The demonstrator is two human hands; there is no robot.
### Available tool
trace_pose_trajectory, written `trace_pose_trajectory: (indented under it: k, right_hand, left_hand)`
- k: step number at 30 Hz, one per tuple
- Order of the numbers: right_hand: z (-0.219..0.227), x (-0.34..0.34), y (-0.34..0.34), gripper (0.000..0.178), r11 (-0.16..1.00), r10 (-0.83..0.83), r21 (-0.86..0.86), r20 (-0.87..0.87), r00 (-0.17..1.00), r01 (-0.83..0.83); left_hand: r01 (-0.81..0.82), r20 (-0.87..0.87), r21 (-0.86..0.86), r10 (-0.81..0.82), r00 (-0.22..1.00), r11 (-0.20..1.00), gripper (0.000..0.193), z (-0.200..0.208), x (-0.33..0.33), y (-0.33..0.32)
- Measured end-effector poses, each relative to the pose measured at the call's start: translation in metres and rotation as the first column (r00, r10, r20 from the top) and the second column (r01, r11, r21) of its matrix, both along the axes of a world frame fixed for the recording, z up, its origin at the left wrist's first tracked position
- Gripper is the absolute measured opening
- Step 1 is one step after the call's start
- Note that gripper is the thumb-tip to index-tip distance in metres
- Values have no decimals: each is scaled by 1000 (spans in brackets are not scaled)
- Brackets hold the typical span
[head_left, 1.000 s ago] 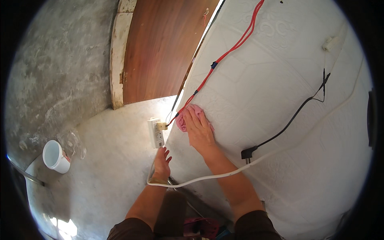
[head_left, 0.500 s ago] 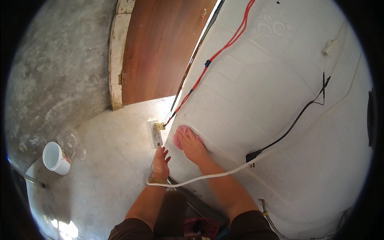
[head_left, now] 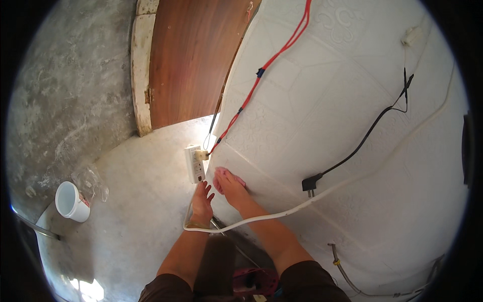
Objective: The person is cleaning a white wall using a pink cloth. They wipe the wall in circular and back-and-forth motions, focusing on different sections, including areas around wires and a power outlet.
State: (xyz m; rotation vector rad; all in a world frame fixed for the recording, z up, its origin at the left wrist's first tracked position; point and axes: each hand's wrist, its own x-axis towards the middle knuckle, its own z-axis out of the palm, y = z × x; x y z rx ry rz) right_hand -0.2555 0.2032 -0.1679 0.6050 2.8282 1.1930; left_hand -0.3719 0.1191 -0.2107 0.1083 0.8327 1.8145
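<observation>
My right hand presses a crumpled pink cloth against the white embossed wall, close to its left edge. My left hand is just left of it, fingers apart and slightly curled, with nothing visible in them. Its fingertips are by the lower end of a white power strip; whether they touch it I cannot tell. A pale plug on a red twisted cord sits in the strip. The strip's white cable loops round near my left wrist and crosses over my right forearm.
A black plug hangs on its cord in front of the wall. A white bucket and clear plastic are on the concrete floor at left. A brown door stands beyond. A thin hose runs at lower right.
My right hand and the pink cloth have shifted slightly down and left along the wall. My left hand stays beside the power strip. The view has tilted a little.
</observation>
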Motion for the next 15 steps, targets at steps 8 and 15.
trace_pose_trajectory:
  k: [8, 15]
  right_hand:
    - [57, 55, -32, 52, 964, 113, 219, 164, 980, -148]
    - [152, 78, -48, 47, 962, 165, 230, -51, 985, -149]
  left_hand:
    - [14, 18, 4, -14, 1000, 1000, 60, -1, 7, -1]
    - [54, 56, -3, -54, 997, 999, 59, -2, 18, -2]
